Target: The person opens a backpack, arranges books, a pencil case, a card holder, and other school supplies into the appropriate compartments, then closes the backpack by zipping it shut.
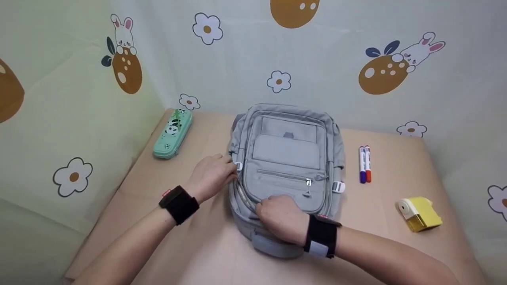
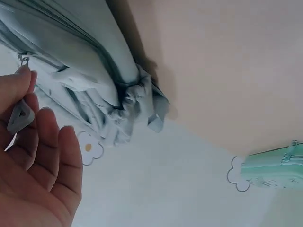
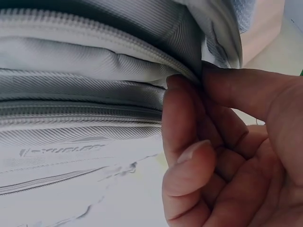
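A grey backpack (image 1: 286, 152) lies on its back on the table, its front pockets facing up. At its left side my left hand (image 1: 212, 176) pinches a zipper pull (image 2: 21, 116) between thumb and forefinger; the slider shows just above the fingertips in the left wrist view. My right hand (image 1: 283, 217) is at the lower front of the bag. In the right wrist view its thumb and forefinger pinch the fabric edge beside a curved zipper track (image 3: 99, 30). Between the hands, a stretch of the zipper seam gapes.
A mint-green panda pencil case (image 1: 172, 134) lies at the table's left. To the right of the bag are two markers (image 1: 365, 164), blue and red, side by side. A yellow and white pencil sharpener (image 1: 420, 213) stands near the right edge. Printed curtains (image 1: 237, 59) surround the table.
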The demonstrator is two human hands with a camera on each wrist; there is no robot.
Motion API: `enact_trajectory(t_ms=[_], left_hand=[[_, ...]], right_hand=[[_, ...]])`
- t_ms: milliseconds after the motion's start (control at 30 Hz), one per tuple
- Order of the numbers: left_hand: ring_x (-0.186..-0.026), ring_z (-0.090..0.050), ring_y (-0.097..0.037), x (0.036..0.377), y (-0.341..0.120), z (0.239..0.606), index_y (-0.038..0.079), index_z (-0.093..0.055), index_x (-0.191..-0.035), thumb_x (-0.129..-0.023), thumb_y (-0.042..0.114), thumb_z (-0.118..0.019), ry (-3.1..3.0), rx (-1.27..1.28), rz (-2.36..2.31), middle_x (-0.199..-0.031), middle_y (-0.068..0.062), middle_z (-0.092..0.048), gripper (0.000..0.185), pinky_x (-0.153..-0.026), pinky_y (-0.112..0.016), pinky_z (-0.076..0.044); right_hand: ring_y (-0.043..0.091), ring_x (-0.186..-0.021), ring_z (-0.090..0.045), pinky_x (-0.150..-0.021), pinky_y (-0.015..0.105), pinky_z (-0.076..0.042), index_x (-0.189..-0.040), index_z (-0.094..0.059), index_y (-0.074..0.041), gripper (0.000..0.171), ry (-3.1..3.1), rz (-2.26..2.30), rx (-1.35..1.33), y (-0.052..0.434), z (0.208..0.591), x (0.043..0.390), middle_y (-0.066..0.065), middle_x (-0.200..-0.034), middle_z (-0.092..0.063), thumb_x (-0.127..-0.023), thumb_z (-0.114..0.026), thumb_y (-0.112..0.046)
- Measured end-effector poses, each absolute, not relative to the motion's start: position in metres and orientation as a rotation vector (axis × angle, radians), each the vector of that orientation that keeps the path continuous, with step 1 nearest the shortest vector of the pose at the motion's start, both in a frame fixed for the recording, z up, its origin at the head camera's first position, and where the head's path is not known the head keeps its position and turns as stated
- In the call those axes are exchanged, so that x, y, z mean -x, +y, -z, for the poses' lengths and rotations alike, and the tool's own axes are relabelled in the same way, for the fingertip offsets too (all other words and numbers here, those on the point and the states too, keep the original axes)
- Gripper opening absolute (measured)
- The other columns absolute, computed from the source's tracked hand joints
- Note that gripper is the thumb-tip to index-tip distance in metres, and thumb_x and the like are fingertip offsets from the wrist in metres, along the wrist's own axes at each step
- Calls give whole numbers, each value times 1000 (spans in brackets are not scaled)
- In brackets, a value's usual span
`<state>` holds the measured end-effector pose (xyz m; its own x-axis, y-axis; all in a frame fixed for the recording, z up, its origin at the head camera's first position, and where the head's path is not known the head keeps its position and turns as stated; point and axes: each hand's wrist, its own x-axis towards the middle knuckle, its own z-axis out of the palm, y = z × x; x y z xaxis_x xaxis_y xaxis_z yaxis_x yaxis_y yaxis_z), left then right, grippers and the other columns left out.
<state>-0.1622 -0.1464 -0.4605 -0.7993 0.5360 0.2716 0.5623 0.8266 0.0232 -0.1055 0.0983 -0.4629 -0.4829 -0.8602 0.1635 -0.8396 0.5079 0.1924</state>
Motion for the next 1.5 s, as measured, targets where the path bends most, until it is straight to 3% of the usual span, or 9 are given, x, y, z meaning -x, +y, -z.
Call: enact_trajectory(t_ms=[467, 867, 1000, 1167, 1500], left_hand=[[-81, -58, -28, 181, -139, 455, 14, -69, -89, -93, 22, -75, -2717, 839, 157, -90, -4, -60, 11, -65, -43, -47], [-96, -61, -27, 194, -145, 450, 13, -60, -93, -99, 19, -66, -2752, 1095, 227, -95, -3, -67, 11, -75, -43, -49], [-99, -63, -29, 195, -147, 451, 13, -60, -95, -99, 19, -67, -2762, 1050, 281, -97, -4, -69, 10, -79, -44, -51], [-91, -62, -26, 200, -149, 456, 15, -62, -95, -98, 19, -69, -2782, 947, 332, -94, 0, -69, 9, -83, -43, -50], [-80, -57, -28, 227, -147, 465, 10, -62, -92, -99, 19, -67, -2801, 698, 306, -87, -5, -64, 13, -70, -44, -47]], right_hand=[[17, -55, -55, -46, 33, -43, -74, -63, -14, 14, -2503, 16, -1472, 103, 458, 107, -2, -63, -58, -83, -73, -12], [16, -54, -53, -47, 31, -43, -70, -56, -16, 24, -2612, -214, -1458, 109, 455, 112, -5, -63, -57, -89, -70, -15], [14, -56, -53, -49, 30, -44, -72, -58, -17, 23, -2627, -258, -1453, 113, 454, 112, -6, -65, -57, -92, -70, -18], [14, -58, -53, -52, 30, -45, -76, -58, -18, 23, -2653, -293, -1444, 116, 454, 111, -7, -68, -57, -95, -69, -23], [15, -55, -53, -49, 30, -43, -74, -57, -16, 24, -2608, -186, -1459, 113, 459, 107, -5, -65, -56, -95, -67, -21]])
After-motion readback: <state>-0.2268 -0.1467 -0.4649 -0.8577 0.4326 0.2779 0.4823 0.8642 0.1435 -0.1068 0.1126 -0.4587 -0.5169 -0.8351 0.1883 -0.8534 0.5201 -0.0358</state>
